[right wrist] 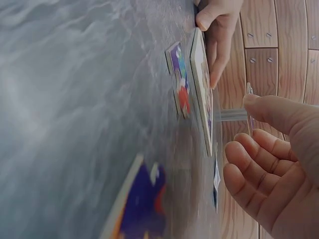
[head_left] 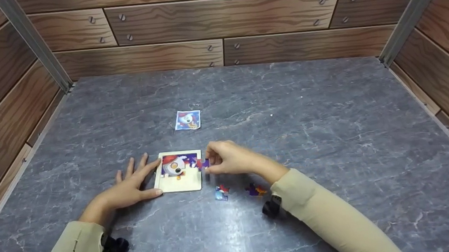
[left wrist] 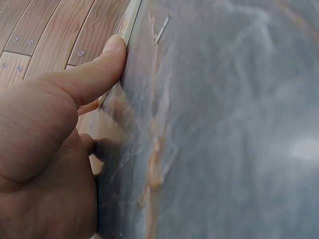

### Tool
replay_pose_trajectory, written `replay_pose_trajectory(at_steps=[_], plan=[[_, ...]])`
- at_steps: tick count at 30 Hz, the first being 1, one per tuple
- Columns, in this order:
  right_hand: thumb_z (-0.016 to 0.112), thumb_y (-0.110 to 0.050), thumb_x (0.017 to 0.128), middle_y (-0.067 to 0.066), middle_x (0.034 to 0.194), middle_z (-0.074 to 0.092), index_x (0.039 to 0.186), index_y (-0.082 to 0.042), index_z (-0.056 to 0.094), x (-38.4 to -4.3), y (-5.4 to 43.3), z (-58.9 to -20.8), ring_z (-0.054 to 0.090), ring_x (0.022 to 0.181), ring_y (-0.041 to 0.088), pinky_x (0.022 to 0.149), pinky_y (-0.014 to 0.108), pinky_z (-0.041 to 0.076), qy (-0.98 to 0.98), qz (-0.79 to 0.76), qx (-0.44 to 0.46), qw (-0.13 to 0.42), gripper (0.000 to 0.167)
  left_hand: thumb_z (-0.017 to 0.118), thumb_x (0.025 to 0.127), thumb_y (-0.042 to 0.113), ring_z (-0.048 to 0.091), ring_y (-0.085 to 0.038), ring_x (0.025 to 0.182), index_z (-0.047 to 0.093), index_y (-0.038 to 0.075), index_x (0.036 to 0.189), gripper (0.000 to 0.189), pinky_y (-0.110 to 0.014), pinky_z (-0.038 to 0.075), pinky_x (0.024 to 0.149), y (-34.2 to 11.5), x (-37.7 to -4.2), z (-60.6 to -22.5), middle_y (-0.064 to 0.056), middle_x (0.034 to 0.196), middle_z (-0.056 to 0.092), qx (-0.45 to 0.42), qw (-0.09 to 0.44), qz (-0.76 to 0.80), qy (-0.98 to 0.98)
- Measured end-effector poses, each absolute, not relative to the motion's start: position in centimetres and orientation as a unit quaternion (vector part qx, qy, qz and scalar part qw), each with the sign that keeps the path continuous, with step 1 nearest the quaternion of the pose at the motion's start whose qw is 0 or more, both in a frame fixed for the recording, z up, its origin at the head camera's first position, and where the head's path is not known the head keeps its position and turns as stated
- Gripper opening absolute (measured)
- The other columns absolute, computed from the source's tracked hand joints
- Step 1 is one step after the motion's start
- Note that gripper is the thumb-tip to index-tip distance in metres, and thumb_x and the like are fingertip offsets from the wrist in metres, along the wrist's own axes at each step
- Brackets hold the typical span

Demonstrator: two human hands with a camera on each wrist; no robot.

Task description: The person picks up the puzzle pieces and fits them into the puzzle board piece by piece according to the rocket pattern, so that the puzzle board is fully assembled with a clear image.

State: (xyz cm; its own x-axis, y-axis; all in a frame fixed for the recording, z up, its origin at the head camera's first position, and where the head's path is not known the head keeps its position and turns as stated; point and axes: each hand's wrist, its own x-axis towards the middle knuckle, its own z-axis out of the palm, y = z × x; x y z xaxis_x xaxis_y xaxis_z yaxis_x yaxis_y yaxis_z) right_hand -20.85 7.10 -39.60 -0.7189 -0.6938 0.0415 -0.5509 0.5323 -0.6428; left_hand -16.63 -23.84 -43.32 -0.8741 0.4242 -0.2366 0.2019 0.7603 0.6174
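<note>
A square puzzle tray (head_left: 181, 185) with a pale frame lies on the table, its upper part filled with a picture of a white-faced figure in a red hat. My left hand (head_left: 129, 186) rests at the tray's left side, fingers spread, with the index finger and thumb touching that edge. Between thumb and fingertips, my right hand (head_left: 233, 157) pinches a purple puzzle piece (head_left: 205, 164) at the tray's right edge. Seen from the right wrist, this piece (right wrist: 250, 118) is edge-on and raised off the table.
Two loose pieces lie right of the tray's lower corner: a blue and red puzzle piece (head_left: 222, 193) and a purple and orange puzzle piece (head_left: 255, 190). A small picture card (head_left: 188, 120) lies beyond the tray. Wood-patterned walls (head_left: 223, 18) enclose the grey marbled table (head_left: 310, 134).
</note>
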Motion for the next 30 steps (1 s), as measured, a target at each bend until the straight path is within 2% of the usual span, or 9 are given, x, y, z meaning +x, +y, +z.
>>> replay_pose_trajectory(at_steps=[8,30], plan=[[0.074,-0.017,0.079,0.003,0.080,0.061,0.091,-0.003,0.059,-21.6,5.3,-40.1,0.056,0.071,0.012,0.066,0.024,0.048,0.872,-0.313,-0.356,0.124,0.024,0.060,0.084,0.053,-0.025,-0.038,0.133,0.018,0.025,0.150,0.083,-0.065,-0.020,0.095,-23.6,-16.6,-43.2,-0.014,0.154,-0.012,0.169,0.185,0.297,0.921],[0.077,-0.022,0.075,-0.004,0.072,0.054,0.089,-0.006,0.060,-22.5,3.1,-41.2,0.049,0.064,0.010,0.062,0.024,0.042,0.896,-0.259,-0.324,0.158,0.027,0.060,0.084,0.053,-0.025,-0.039,0.133,0.017,0.025,0.151,0.083,-0.064,-0.022,0.095,-23.8,-16.6,-43.2,-0.014,0.154,-0.013,0.169,0.188,0.303,0.919]])
